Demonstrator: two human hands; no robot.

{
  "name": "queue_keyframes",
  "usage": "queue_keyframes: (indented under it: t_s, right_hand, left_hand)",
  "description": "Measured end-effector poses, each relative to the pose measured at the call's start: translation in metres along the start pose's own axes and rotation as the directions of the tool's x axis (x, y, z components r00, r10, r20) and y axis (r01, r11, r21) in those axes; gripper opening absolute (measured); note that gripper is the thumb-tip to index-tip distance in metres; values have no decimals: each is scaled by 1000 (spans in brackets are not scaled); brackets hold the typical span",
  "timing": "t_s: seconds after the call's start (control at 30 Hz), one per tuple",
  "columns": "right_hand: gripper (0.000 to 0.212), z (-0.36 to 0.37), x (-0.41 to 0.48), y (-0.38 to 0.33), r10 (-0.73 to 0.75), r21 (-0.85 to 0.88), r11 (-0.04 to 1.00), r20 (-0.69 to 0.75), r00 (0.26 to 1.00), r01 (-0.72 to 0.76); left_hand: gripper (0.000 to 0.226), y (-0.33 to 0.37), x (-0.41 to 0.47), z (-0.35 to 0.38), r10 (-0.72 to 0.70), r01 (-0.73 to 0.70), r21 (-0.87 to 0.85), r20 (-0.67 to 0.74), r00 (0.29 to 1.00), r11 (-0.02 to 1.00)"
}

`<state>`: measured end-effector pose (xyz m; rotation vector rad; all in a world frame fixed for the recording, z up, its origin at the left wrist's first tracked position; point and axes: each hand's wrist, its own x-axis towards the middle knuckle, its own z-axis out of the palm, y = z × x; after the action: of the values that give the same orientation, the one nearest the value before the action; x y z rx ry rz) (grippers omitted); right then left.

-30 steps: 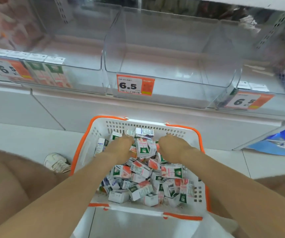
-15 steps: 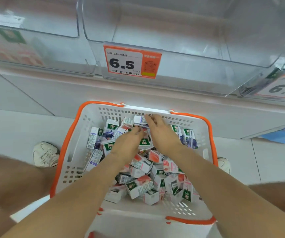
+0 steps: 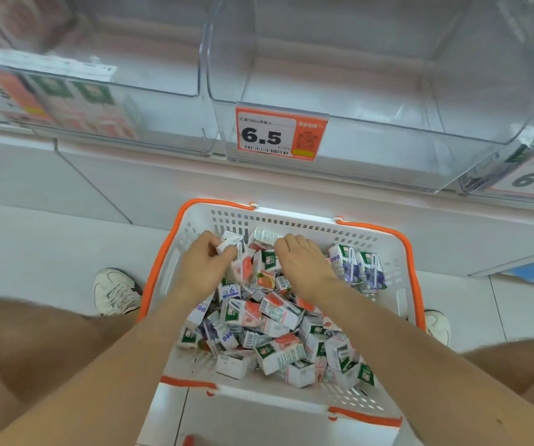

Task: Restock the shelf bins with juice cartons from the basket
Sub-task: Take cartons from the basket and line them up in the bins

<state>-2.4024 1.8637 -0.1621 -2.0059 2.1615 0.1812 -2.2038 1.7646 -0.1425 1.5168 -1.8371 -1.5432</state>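
Left hand (image 3: 206,265) is working at 11 o'clock in the basket (image 3: 415,284), fingers curling round a white carton (image 3: 227,246) and pinching it against the thumb. Right hand (image 3: 304,262) is lying palm-down at 12 o'clock, fingers draped over the heap by the far wall; cannot tell whether they are closing on anything.

Change over the last second: both hands were bunched together over the middle of the heap, then reaching side by side for the far wall. Now they are spreading apart, and the left one is coming away with a carton. Judgement: sorting is giving way to picking, with the first lift about to begin.

Juice cartons (image 3: 272,317) are lying jumbled across the basket floor from 6 to 12 o'clock. Two blue-printed cartons (image 3: 359,268) are standing upright at 2 o'clock.

Beyond the basket, the middle bin (image 3: 355,91) is showing no stock behind its price tag (image 3: 281,135). The left bin (image 3: 162,75), at 10 o'clock, is holding some cartons. Restocking is barely started.
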Motion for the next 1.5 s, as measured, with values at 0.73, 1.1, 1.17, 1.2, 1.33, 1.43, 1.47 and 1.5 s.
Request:
queue_keyframes:
  t_s: [0.73, 1.1, 1.17, 1.2, 1.33, 1.43, 1.47, 1.5]
  right_hand:
    - [62, -229, -79, -42, 263, 785, 616, -289, 921, 71]
    - [74, -271, -55, -48, 214, 800, 540, -431, 877, 262]
    - [71, -272, -49, -50, 247, 813, 521, -436, 865, 261]
    - [69, -274, -46, -52, 262, 817, 513, -441, 858, 263]
    - [56, -288, -37, -54, 343, 844, 450, -465, 816, 292]
    - [51, -301, -32, -55, 358, 817, 442, -540, 762, 371]
    - [51, -303, -29, -55, 357, 796, 470, -567, 742, 382]
    - [51, -305, -27, -55, 356, 779, 491, -587, 727, 389]
  left_hand:
    - [31, 177, -81, -98, 158, -129, -180, 153, 976, 975]
    - [38, 238, -96, -137, 296, -294, -29, 78, 952, 955]
    - [30, 237, -92, -146, 284, -279, -52, 166, 944, 959]
    - [27, 238, -90, -150, 281, -274, -62, 188, 941, 960]
    - [21, 251, -85, -165, 362, -352, -114, 75, 929, 929]
    - [20, 258, -67, -178, 522, -509, 117, -226, 823, 853]
    - [22, 259, -58, -182, 580, -527, 246, -286, 763, 814]
    - [25, 259, -48, -185, 629, -516, 375, -314, 711, 770]
